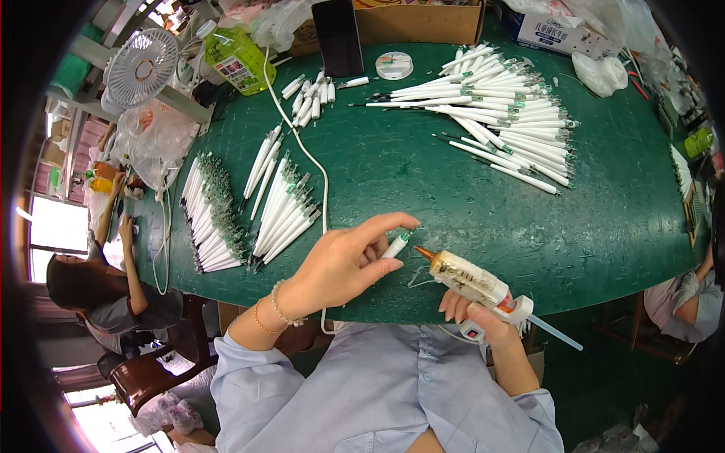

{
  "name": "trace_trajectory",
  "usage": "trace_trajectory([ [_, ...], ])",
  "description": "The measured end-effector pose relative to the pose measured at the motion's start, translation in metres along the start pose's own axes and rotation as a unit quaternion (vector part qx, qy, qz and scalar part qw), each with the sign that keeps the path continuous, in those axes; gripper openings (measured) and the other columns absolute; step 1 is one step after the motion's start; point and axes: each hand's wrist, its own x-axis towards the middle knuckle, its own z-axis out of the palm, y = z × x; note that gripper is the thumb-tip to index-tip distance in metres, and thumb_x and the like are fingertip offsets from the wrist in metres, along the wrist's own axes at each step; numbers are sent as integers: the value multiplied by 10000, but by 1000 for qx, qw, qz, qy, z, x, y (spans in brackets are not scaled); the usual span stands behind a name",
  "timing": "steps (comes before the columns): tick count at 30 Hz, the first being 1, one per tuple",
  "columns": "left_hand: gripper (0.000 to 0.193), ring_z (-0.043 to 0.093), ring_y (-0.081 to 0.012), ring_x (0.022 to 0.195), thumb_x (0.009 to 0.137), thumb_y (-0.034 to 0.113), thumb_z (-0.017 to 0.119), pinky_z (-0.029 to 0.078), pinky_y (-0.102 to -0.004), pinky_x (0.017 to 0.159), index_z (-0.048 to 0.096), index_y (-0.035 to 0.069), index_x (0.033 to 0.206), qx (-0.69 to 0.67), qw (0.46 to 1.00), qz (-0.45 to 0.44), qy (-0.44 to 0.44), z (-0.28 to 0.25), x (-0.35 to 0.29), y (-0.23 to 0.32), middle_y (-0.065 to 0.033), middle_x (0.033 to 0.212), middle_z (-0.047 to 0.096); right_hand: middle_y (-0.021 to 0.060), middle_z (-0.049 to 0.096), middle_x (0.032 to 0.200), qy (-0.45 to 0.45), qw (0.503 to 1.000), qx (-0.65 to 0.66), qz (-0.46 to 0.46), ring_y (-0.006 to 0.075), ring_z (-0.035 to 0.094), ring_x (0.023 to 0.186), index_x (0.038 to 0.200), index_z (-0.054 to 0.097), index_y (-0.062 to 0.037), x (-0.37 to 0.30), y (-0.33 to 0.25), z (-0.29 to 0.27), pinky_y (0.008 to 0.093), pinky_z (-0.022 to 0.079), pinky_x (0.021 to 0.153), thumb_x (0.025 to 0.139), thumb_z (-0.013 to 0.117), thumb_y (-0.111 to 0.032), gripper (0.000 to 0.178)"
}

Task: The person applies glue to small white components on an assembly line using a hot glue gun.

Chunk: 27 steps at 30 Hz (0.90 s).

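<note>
left hand [341, 262] pinching short white tube [396, 244], end turned toward nozzle | right hand [477, 315] clenched round hot glue gun [472, 285], tip aimed at tube

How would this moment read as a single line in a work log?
left hand: pinches small white tube | right hand: grips hot glue gun, nozzle beside tube tip | green table: piles of white tubes

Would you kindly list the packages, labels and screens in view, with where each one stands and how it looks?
Phone: far edge of the green table, propped upright, dark rectangular screen, switched off.
Cardboard box: behind the phone, brown, long and low.
Bottle: far left, yellow-green liquid, white and green label.
Carton: far right corner, white with blue print.
Plastic bag: beside the carton, clear and crumpled.
</note>
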Motion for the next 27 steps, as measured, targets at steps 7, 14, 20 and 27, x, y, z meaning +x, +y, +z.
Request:
trace_trajectory([
  [7, 481, 445, -97, 470, 701, 10, 650, 379, -227, 459, 502, 120, 1145, 58, 997, 46, 4, 1, -6, -7, -18, 582, 458, 115, 541, 648, -13, 999, 17, 31, 189, 530, 598, 853, 529, 57, -1, 6, 2, 330, 446, 584, 784, 517, -128, 198],
  [14, 468, 434, -68, 476, 696, -1, 658, 379, -198, 461, 517, 105, 1130, 81, 995, 58, 15, 1, -7, -8, -10, 603, 459, 104, 544, 687, -40, 999, 28, 21, 150, 521, 614, 991, 514, 72, -1, 6, 4, 285, 434, 586, 803, 501, -44, 222],
  [20, 469, 438, -75, 477, 695, -3, 657, 387, -204, 464, 516, 107, 1129, 87, 994, 65, 20, 2, -7, -9, -12, 605, 464, 90, 542, 669, -31, 998, 34, 31, 149, 520, 612, 991, 515, 75, -1, 2, 5, 281, 424, 573, 801, 509, -47, 226],
  [27, 464, 444, -75, 481, 696, -5, 655, 384, -208, 464, 516, 102, 1126, 80, 994, 65, 21, 1, -6, -8, -15, 601, 464, 87, 537, 657, -39, 999, 26, 26, 146, 514, 600, 993, 516, 73, -2, 5, 1, 279, 422, 567, 800, 509, -45, 227],
])
